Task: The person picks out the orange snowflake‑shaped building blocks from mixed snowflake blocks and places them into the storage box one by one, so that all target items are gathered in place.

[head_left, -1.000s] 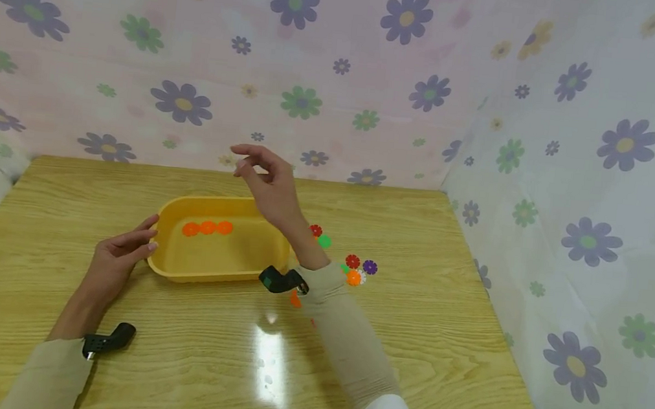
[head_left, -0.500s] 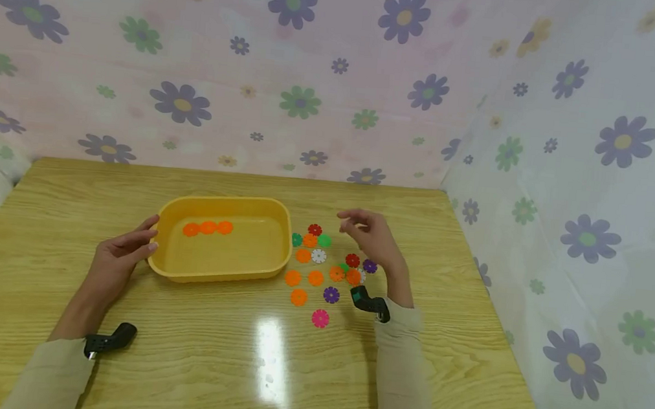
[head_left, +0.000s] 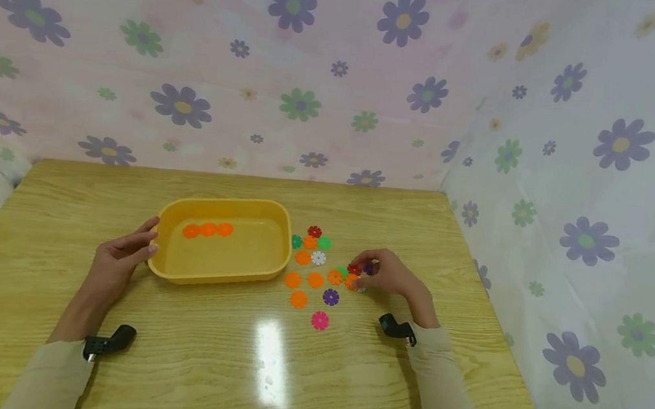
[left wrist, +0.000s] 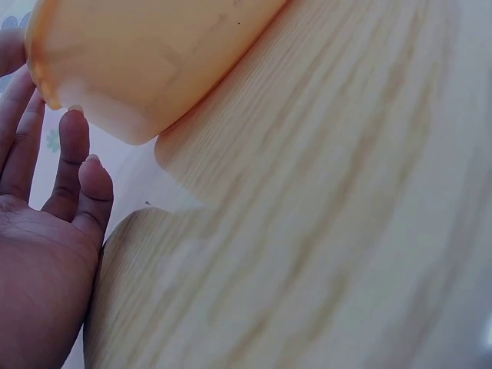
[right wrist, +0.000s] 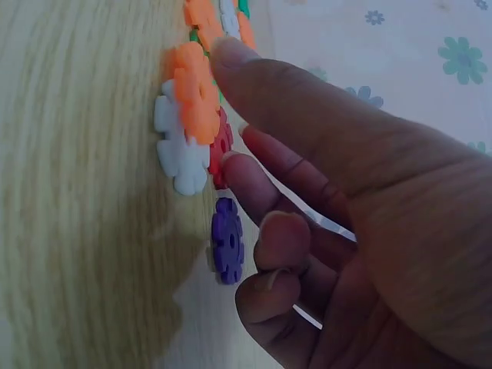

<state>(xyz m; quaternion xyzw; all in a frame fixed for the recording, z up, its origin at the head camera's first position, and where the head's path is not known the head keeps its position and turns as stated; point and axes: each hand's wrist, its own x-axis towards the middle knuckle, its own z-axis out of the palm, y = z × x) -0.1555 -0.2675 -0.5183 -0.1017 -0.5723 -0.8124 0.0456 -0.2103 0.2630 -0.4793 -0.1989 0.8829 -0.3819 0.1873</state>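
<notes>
A yellow plastic tray (head_left: pixel 221 280) stands on the wooden table with three orange notched flower discs (head_left: pixel 208 228) in a row inside. My left hand (head_left: pixel 118 257) touches its left end with extended fingers, seen also against the outer wall in the left wrist view. To the right, my right hand (head_left: pixel 394 275) reaches down over loose flower discs, thumb and fingers apart. Beside its fingertips lie an orange disc (right wrist: pixel 197 92) overlapping a white disc (right wrist: pixel 183 157), a red disc (right wrist: pixel 221 146) and a purple disc (right wrist: pixel 227 242). Whether a fingertip touches a disc is unclear.
More flower discs lie between tray and right hand, among them a pink disc (head_left: pixel 320 321), a purple disc (head_left: pixel 330 297) and a white disc (head_left: pixel 318 257). Flowered cloth (head_left: pixel 299 130) hangs behind the table and along the right side.
My right hand has moved from above the tray's far right side rightward, then down to the loose discs. My left hand stays at the tray's left end.
</notes>
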